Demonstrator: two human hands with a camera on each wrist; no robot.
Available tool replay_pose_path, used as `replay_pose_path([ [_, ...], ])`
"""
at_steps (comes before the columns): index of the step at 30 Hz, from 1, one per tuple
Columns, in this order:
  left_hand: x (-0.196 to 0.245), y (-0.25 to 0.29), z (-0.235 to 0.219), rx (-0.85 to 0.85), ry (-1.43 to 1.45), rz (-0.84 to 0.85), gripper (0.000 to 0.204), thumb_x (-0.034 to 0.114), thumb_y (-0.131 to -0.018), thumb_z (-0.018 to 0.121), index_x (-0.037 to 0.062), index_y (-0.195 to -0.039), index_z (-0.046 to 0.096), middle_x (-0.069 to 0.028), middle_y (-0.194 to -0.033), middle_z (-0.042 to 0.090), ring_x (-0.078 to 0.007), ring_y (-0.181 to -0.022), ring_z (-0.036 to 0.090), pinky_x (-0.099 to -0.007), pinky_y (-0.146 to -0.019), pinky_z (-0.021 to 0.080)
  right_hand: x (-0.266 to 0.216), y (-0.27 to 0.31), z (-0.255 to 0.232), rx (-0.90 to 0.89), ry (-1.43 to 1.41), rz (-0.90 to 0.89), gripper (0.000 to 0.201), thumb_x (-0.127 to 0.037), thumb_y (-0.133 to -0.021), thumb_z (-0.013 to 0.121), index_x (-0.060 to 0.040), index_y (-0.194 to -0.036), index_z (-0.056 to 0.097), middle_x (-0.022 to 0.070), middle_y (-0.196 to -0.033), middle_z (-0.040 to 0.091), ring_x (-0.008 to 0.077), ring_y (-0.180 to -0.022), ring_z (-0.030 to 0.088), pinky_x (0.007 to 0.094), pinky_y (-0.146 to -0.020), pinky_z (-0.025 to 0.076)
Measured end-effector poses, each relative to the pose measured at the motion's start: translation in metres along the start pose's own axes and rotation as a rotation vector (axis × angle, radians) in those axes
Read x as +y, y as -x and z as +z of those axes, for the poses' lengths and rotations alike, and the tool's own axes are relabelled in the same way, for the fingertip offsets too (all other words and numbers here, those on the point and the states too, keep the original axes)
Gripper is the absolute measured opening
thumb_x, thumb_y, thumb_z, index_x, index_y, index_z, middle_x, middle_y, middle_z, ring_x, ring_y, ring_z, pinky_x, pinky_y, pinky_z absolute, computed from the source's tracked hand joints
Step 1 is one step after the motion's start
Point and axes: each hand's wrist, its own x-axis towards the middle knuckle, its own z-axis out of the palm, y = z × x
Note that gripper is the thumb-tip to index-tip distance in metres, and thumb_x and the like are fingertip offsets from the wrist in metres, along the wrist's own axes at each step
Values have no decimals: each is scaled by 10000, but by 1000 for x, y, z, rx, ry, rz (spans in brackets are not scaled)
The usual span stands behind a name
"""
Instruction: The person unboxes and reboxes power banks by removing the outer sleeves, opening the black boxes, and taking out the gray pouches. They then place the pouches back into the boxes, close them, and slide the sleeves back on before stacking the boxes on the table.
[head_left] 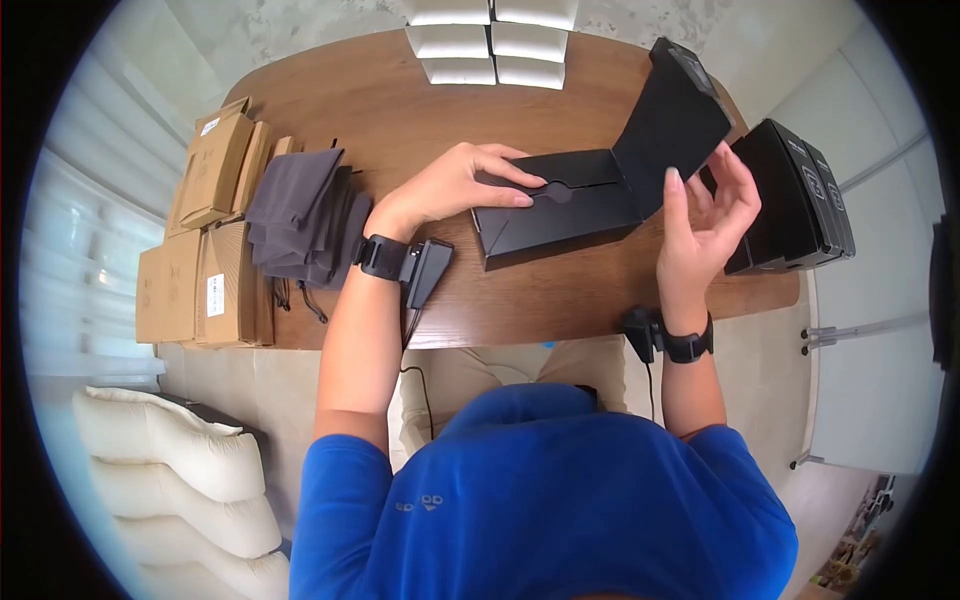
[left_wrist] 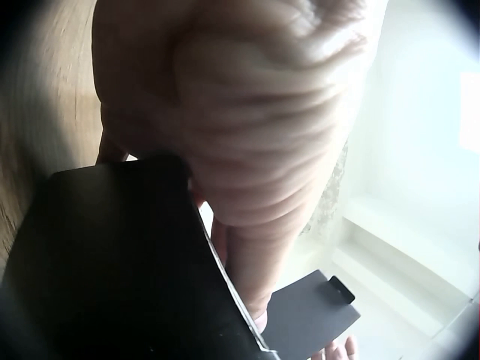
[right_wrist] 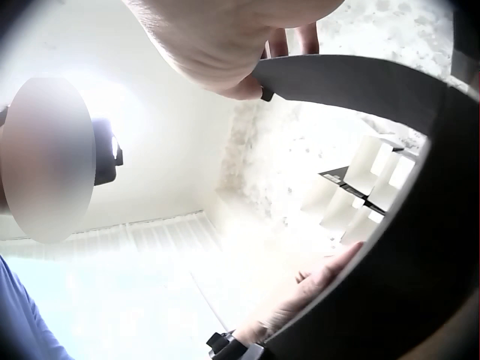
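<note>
A black cardboard box (head_left: pixel 560 225) lies on the wooden table, its hinged lid (head_left: pixel 675 120) swung up at the right end. Inner flaps with a round tab (head_left: pixel 558 192) cover its top. My left hand (head_left: pixel 440 185) rests on the box's left part, thumb and finger extended onto the flaps beside the tab. In the left wrist view the box's dark end (left_wrist: pixel 120 262) hides part of that hand. My right hand (head_left: pixel 705 220) pinches the raised lid near its free edge, thumb on one face and fingers behind. The right wrist view shows the lid (right_wrist: pixel 352 82) bending away from that hand.
Black boxes (head_left: pixel 790 200) stand at the right. Brown cartons (head_left: pixel 215 170) are stacked at the left, with dark grey drawstring pouches (head_left: pixel 300 210) beside them. White open boxes (head_left: pixel 490 45) line the far table edge. A cushioned white chair (head_left: pixel 180 460) is at lower left.
</note>
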Motion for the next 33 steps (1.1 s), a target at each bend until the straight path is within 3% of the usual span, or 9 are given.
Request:
replay_pose_path([
  [3,-3,-1,0,10,-19,29,299,152,-790,739,96,-1083,716,-162,-1279,564,-228,-1130,545,-299,-966,414,-18,-13,24,-92,108,-189,410,33,-824,633,-17,-1213,516,121,-1251,566,236,-1115,561,337,-868,514],
  [5,-4,-1,1,21,-11,73,274,165,-806,725,79,-1066,716,-139,-1239,589,-200,-1091,558,-293,-945,425,-20,-17,35,-290,140,-324,399,85,-760,610,-67,-1128,628,104,-1213,602,271,-1075,573,351,-872,501],
  [7,-9,0,-4,37,0,118,256,177,-822,710,61,-1050,717,-115,-1200,615,-173,-1052,572,-288,-925,435,-19,-10,43,-512,165,-335,431,99,-693,589,-105,-1062,682,106,-1192,609,309,-1057,566,384,-892,475],
  [9,-18,-1,-10,-55,178,7,194,169,-863,654,30,-986,712,-50,-1106,650,-115,-959,583,-273,-873,453,-18,-2,50,-638,143,-384,438,95,-676,576,-119,-1041,689,82,-1194,610,306,-1062,565,400,-919,440],
  [11,-24,-2,-10,-9,244,90,180,145,-906,580,19,-989,678,4,-1011,654,-80,-887,575,-253,-832,459,-15,6,53,-735,146,-411,408,91,-669,580,-111,-1007,687,72,-1196,611,300,-1059,568,395,-920,434],
  [12,-26,-3,-11,30,332,7,188,137,-913,559,19,-1015,663,4,-989,650,-79,-880,573,-250,-825,459,-16,9,54,-781,156,-395,340,48,-662,617,-102,-960,681,72,-1185,609,294,-1057,566,401,-921,427],
  [13,-28,-3,-12,65,420,-76,197,129,-920,538,20,-1041,649,5,-967,646,-78,-873,571,-247,-819,459,-17,9,55,-796,154,-401,340,48,-662,617,-102,-960,681,72,-1185,609,294,-1057,566,401,-921,427],
  [22,-30,-3,-12,125,410,-88,401,390,-981,483,29,-1050,643,-19,-972,632,-97,-941,540,-241,-876,415,-21,10,59,-927,194,-371,252,-205,-707,776,-112,-906,653,86,-1176,564,316,-1095,514,438,-969,370],
  [33,-29,-3,-11,149,346,-186,539,514,-961,443,21,-1026,651,-77,-1007,625,-156,-969,538,-276,-897,403,-17,13,60,-996,181,-344,243,-227,-720,764,-114,-902,652,71,-1173,569,296,-1110,510,446,-980,365],
])
